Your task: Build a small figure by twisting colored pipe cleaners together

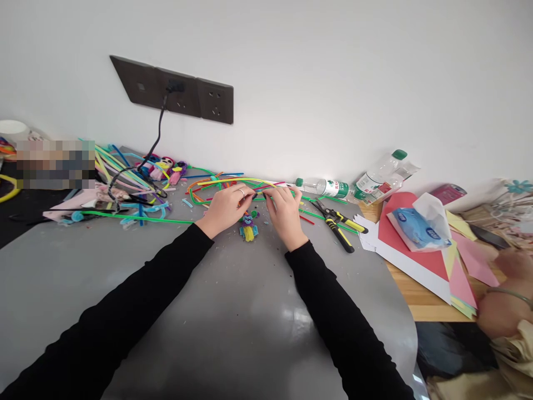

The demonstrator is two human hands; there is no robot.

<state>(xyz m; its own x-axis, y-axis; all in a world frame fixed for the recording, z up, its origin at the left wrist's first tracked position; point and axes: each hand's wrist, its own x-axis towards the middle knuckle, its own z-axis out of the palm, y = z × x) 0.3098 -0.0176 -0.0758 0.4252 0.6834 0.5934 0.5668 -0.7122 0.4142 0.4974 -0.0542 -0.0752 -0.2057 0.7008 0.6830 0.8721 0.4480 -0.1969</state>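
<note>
My left hand (227,206) and my right hand (285,214) reach forward side by side over a grey mat (233,311). Both have their fingers curled into a loose pile of coloured pipe cleaners (233,186) near the wall, pinching strands there. A ring shows on my left hand. Just in front of my hands, between them, lies a small pipe-cleaner figure (249,228) in blue, yellow and purple. Both arms wear black sleeves.
Black-and-yellow cutters (338,222) lie right of my hands. Plastic bottles (375,180) rest by the wall. A tissue pack (418,230) sits on red paper (406,253). More pipe cleaners and finished figures (164,166) lie left, under a cable. Another person's arm (506,300) shows at the right.
</note>
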